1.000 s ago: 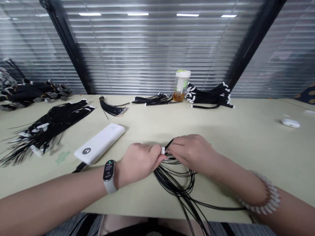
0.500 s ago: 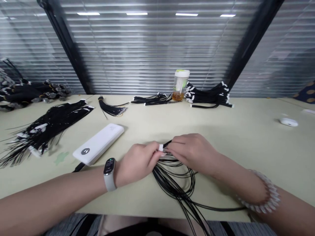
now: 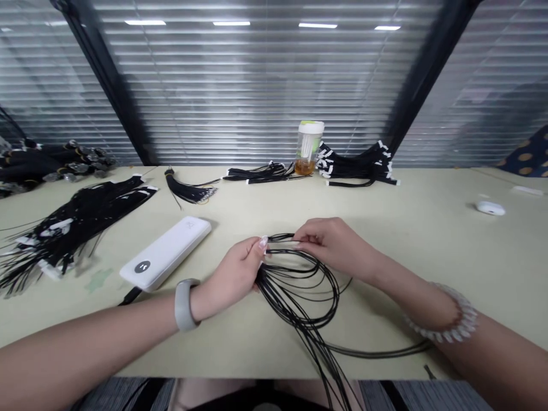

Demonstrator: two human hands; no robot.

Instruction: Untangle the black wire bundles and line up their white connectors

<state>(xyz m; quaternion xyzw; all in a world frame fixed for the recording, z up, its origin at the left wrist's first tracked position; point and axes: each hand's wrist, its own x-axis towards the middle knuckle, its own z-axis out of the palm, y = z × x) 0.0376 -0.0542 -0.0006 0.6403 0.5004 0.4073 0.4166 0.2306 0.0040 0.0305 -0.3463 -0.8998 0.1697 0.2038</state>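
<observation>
My left hand (image 3: 240, 268) is closed around the end of a bundle of thin black wires, with a white connector (image 3: 264, 242) partly showing at the thumb. From that hand the black wires (image 3: 295, 314) loop to the right and trail down over the table's front edge. My right hand (image 3: 327, 245) pinches the upper wires between thumb and fingers, a short way right of the left hand. The fingertips of the left hand and the rest of the connector are hidden.
A white power bank (image 3: 166, 254) with a black cable lies left of my hands. Further left are black cables (image 3: 85, 217) with white connectors. Along the back sit more cable bundles (image 3: 355, 162) and a drink bottle (image 3: 309, 148). A white case (image 3: 490, 208) lies at the right.
My right hand has moved away from the white connector along the wires, opening a gap between the hands. My left hand has turned and shifted slightly left, now covering more of the connector.
</observation>
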